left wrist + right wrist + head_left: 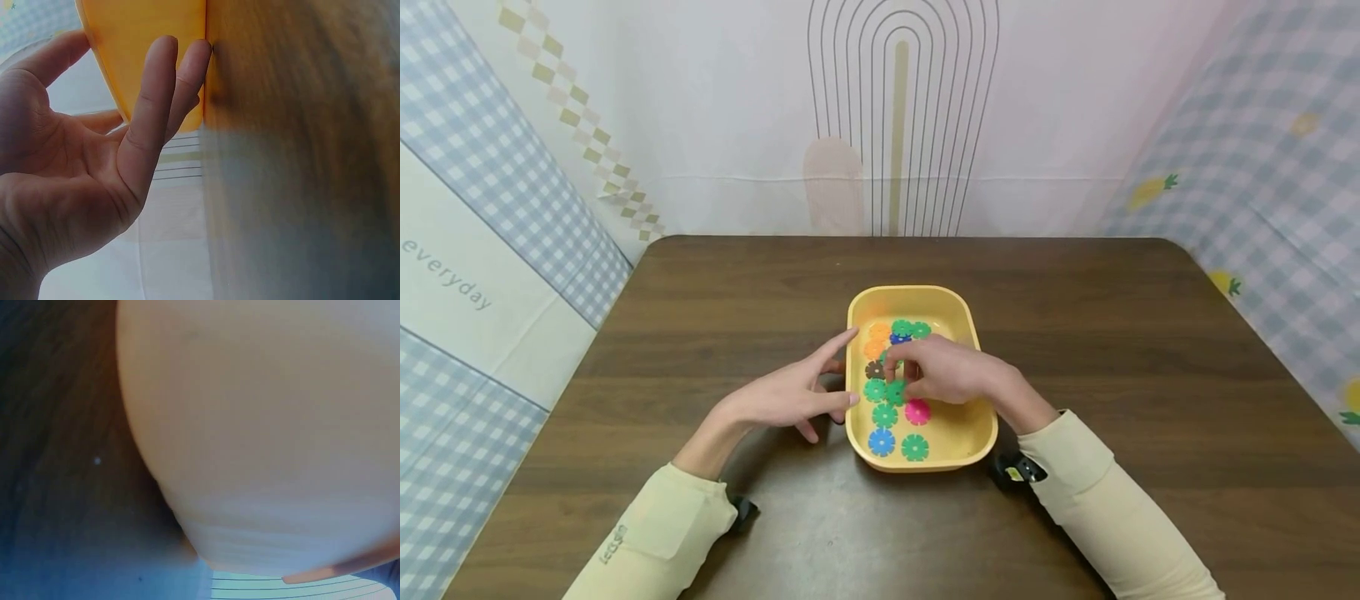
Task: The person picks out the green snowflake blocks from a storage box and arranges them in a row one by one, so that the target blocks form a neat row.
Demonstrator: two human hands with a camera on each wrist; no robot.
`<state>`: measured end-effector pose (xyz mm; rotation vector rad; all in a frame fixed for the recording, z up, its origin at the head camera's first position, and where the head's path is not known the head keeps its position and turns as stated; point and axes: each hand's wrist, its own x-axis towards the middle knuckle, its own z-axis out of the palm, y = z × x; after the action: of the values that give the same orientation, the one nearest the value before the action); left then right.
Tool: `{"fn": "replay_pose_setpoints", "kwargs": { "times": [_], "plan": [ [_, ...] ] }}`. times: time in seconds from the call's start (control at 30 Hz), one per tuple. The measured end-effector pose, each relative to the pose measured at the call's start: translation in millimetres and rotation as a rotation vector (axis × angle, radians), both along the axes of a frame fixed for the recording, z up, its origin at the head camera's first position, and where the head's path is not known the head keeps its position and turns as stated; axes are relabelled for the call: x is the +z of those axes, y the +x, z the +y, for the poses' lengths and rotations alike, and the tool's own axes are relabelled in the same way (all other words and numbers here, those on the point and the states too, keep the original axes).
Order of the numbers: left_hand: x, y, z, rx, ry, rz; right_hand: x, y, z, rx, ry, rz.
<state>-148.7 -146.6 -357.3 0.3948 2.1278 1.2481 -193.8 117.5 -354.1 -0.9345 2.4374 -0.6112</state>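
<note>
A yellow plastic bin (958,425) stands on the table with several notched plastic snowflake discs inside. My left hand (786,396) is at the bin's left side, fingers spread and fairly straight. Its thumb and index finger meet the rim, and in the left wrist view the fingers lie along the yellow outer wall (144,22). Inside the bin, my right hand (951,369) reaches down with bent fingers. Its thumb and index fingertips are right at a green disc (895,392); I cannot tell whether they pinch it. In the right wrist view, the forearm or palm side hides the fingers.
Near the bin's front lie a blue disc (882,442), another green disc (915,447) and a pink disc (917,412). Orange discs (876,348) and a brown disc (874,370) are farther back. The brown wooden table (737,283) reaches a patterned cloth backdrop (722,108).
</note>
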Motion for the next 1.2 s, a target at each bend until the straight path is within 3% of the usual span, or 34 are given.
{"fn": "replay_pose_setpoints", "kwargs": {
  "times": [0.37, 0.6, 0.83, 1.2],
  "plan": [
    [0.0, 2.4, 1.7, -0.001, -0.005, 0.022, 5.4, -2.4, 7.0, -0.029, -0.195, -0.11],
    [0.7, 4.6, 2.6, 0.021, -0.012, 0.029, 12.1, -1.3, 15.4, -0.145, -0.309, -0.15],
    [1.4, 6.9, 1.0, 0.037, -0.033, 0.034, 18.3, -2.2, 35.7, -0.216, -0.45, -0.123],
    [4.7, 10.8, -9.3, 0.059, -0.052, 0.042, 20.8, -4.1, 58.1, -0.297, -0.506, -0.1]
  ]
}}
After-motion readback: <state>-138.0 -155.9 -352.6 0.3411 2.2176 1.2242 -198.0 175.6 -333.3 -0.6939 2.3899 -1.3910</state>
